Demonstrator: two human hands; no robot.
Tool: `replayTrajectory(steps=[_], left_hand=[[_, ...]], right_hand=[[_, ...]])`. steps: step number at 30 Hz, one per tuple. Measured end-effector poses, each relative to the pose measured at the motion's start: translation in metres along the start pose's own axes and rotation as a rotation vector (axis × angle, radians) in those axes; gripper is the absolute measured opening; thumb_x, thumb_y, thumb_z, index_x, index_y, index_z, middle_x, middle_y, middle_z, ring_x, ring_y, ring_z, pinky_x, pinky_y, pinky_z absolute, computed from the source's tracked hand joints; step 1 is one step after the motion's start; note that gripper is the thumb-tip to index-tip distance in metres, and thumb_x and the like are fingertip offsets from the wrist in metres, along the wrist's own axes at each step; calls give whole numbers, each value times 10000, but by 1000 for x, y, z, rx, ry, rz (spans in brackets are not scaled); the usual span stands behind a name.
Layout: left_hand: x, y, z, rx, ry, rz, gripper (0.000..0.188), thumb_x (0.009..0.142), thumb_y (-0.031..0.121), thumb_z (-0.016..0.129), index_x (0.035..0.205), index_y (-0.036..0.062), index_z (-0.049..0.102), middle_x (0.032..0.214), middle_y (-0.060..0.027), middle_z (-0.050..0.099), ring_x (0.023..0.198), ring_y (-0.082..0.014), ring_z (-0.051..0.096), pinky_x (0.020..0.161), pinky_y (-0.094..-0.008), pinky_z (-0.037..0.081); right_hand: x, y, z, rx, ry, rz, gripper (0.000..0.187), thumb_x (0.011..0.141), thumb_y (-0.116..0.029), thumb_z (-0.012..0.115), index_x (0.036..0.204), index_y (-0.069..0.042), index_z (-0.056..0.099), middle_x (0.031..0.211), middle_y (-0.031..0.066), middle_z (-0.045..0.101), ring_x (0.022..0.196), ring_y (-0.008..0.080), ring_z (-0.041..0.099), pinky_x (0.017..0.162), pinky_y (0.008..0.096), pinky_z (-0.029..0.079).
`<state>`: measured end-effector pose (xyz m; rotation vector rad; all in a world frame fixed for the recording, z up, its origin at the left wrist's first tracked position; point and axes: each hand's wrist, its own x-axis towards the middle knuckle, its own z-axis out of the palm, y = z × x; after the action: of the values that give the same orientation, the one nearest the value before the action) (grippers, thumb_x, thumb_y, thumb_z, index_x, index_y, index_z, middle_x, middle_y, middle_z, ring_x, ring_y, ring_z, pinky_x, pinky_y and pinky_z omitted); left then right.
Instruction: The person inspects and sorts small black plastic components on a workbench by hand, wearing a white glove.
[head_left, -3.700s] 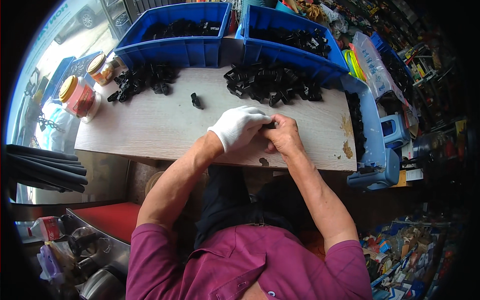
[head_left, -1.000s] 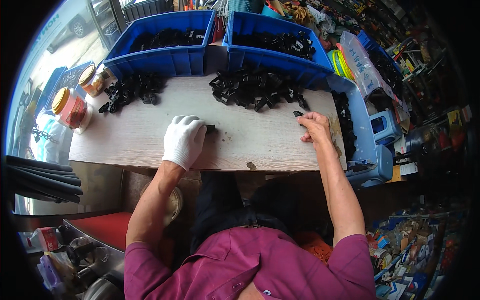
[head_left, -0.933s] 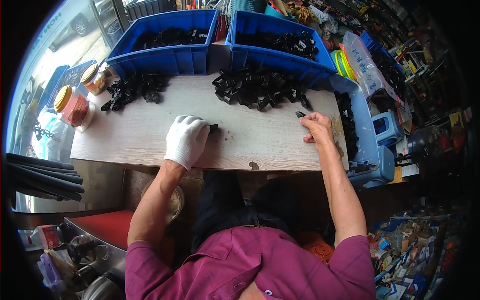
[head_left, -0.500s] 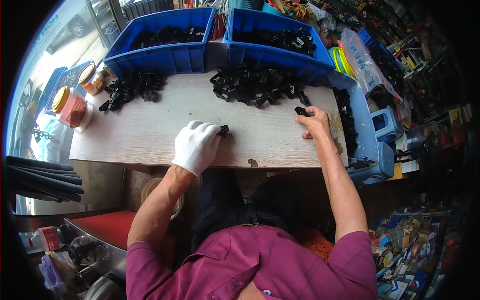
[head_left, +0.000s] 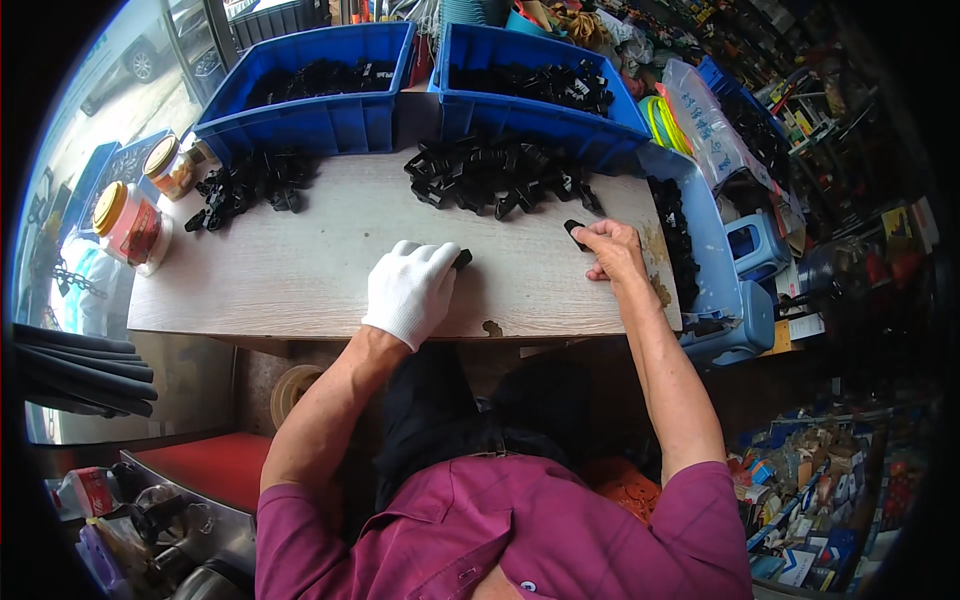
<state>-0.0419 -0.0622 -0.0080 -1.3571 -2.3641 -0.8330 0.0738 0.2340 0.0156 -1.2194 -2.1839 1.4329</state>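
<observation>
Bare tabletop (head_left: 300, 270) between hands; black-part heaps (head_left: 500, 175) and blue bins (head_left: 330, 115) block beyond.

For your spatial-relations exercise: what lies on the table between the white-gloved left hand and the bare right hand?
In the head view, only bare pale wooden tabletop lies between the white-gloved left hand and the bare right hand. Each hand has a small black plastic part at its fingers.
</observation>
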Motion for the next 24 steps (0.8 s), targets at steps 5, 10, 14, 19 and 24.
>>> replayTrajectory(steps=[5,10,14,19,24], left_hand=[[6,12,22,-703,168,-452,303,912,118,694,1204,36,701,1050,-152,756,969,-261,736,852,-352,572],[25,32,60,-1110,228,-585,325,939,119,677,1227,-32,687,1093,-163,764,988,-192,727,894,-308,553],[39,50,65,-1304,222,-618,335,946,94,669,1254,-35,678,1065,-132,752,953,-184,714,824,-295,574],[42,53,47,-1635,166,-808,342,944,66,654,1271,-34,663,1018,-109,736,885,-178,704,740,-273,574],[38,32,39,-1377,-18,-616,321,945,54,645,1249,-46,671,996,-99,729,829,-143,686,744,-267,565]], right_hand=[[-17,-7,11,225,-84,78,239,882,-215,800,946,-19,678,665,19,582,422,100,520,416,304,546],[-52,-8,54,632,-252,-30,220,898,-202,809,949,-53,657,495,-22,489,393,102,503,488,349,596],[-63,-5,77,592,-217,-181,185,886,-207,828,911,-60,718,672,-57,602,471,19,411,441,198,319],[-58,-2,71,617,-322,-130,234,851,-195,854,943,-50,696,706,-31,647,468,24,408,445,199,306],[-63,-15,67,553,-364,-94,464,819,-184,865,1163,18,630,730,29,678,473,46,438,444,222,394]])
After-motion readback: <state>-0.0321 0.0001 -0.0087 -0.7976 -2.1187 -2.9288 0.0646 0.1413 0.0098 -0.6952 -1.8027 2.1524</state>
